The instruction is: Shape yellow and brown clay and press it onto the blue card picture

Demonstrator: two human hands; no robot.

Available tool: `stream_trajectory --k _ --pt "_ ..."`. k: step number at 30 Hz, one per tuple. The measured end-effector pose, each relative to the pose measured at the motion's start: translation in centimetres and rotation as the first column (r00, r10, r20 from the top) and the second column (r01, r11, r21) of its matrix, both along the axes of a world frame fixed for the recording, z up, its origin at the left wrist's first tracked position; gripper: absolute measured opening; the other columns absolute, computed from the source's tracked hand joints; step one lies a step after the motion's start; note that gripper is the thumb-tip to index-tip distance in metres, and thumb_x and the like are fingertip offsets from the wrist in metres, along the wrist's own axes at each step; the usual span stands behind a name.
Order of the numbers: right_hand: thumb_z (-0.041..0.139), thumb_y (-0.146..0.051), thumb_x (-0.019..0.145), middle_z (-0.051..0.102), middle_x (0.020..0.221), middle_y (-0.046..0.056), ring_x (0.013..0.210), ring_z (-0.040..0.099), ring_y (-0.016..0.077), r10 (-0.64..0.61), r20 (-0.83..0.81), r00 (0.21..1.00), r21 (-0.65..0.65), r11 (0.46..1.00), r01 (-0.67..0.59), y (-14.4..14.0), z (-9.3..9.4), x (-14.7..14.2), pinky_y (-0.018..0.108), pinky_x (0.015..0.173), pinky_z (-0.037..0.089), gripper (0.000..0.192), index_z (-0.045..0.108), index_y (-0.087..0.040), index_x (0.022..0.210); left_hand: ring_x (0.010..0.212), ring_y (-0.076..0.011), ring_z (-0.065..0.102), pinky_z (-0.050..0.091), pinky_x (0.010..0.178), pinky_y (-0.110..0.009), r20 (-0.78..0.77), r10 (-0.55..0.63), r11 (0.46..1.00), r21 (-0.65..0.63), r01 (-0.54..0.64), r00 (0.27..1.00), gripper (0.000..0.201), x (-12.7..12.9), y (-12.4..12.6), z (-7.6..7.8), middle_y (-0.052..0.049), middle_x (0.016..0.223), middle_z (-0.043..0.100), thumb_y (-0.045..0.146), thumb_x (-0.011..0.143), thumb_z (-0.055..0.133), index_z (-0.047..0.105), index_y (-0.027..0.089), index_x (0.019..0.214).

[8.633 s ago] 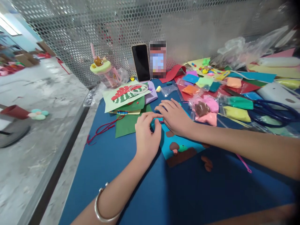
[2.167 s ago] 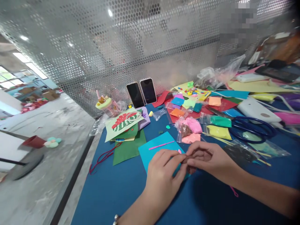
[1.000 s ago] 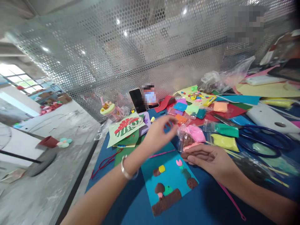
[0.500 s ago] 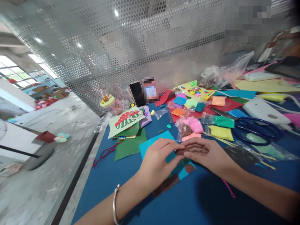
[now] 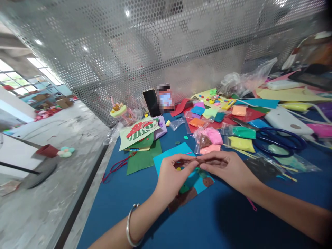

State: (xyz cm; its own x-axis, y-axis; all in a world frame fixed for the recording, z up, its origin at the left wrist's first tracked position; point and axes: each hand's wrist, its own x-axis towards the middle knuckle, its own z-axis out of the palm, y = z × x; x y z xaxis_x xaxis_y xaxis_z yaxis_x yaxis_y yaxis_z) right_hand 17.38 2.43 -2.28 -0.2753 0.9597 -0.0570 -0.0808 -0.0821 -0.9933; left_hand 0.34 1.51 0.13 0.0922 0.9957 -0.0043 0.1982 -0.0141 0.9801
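My left hand (image 5: 174, 174) and my right hand (image 5: 226, 169) meet fingertip to fingertip above a blue card (image 5: 161, 162). Thumbs and fingers of both are pinched together; what they hold is too small and hidden to make out. Under them, brown clay (image 5: 183, 200) covers the card's near edge, and a brown clay lump (image 5: 208, 182) sits at its right corner. Green clay (image 5: 184, 189) and a yellow bit (image 5: 178, 169) show partly beneath my left hand. A pink clay tool (image 5: 251, 204) lies half hidden below my right forearm.
Scissors with blue handles (image 5: 278, 141) and bagged clay, including a yellow packet (image 5: 241, 144), lie to the right. Decorated cards (image 5: 138, 129) are stacked at left near a lidded cup (image 5: 123, 114). A phone (image 5: 151, 103) leans against the perforated metal screen (image 5: 145, 55).
Both hands have shifted slightly left, and their fingertips are closer together. More of the card shows between them, with a thin pink line on it. The camera view has moved a little.
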Motion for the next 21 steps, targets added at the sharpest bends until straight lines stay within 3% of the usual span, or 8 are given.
stream_trajectory --k 4,12,17,21 --pt "0.079 -0.038 0.068 0.076 0.080 0.003 0.078 0.073 0.0222 -0.004 0.020 1.000 0.044 0.999 0.003 0.2 0.2 0.3 0.030 0.074 0.061 0.019 0.075 -0.023 0.079 0.070 -0.0142 0.067 0.054 0.068 -0.023 -0.006 0.010 1.000 0.000 -0.010 1.000 0.011 -0.3 0.0 0.3 -0.003 0.076 0.073 0.028 0.072 0.072 0.073 0.018 0.076" --pt "0.079 -0.038 0.068 0.073 0.080 0.003 0.075 0.070 0.0205 -0.204 0.080 0.976 0.152 0.970 0.190 1.3 1.8 2.6 0.031 0.073 0.059 0.019 0.071 -0.024 0.077 0.063 -0.0085 0.058 0.048 0.062 -0.018 0.086 0.284 0.949 0.119 -0.293 0.955 0.016 -3.8 0.4 2.4 0.000 0.073 0.068 0.033 0.071 0.074 0.070 0.019 0.077" --pt "0.078 -0.039 0.070 0.069 0.080 0.000 0.073 0.066 0.0182 -0.328 0.011 0.945 0.238 0.918 0.316 2.6 1.9 4.3 0.032 0.071 0.058 0.018 0.069 -0.028 0.081 0.064 -0.0079 0.056 0.046 0.062 -0.018 0.041 0.268 0.956 0.109 -0.271 0.963 0.027 -6.0 -0.1 2.6 0.001 0.074 0.063 0.039 0.079 0.069 0.068 0.021 0.099" --pt "0.073 -0.040 0.076 0.067 0.089 -0.002 0.081 0.064 0.0185 -0.329 -0.033 0.944 0.302 0.897 0.323 3.1 2.1 5.1 0.035 0.080 0.055 0.015 0.069 -0.033 0.089 0.071 -0.0103 0.059 0.048 0.069 -0.021 -0.061 0.148 0.986 0.086 -0.142 0.987 0.030 -6.2 -0.7 2.7 0.000 0.080 0.064 0.042 0.083 0.064 0.067 0.021 0.104"
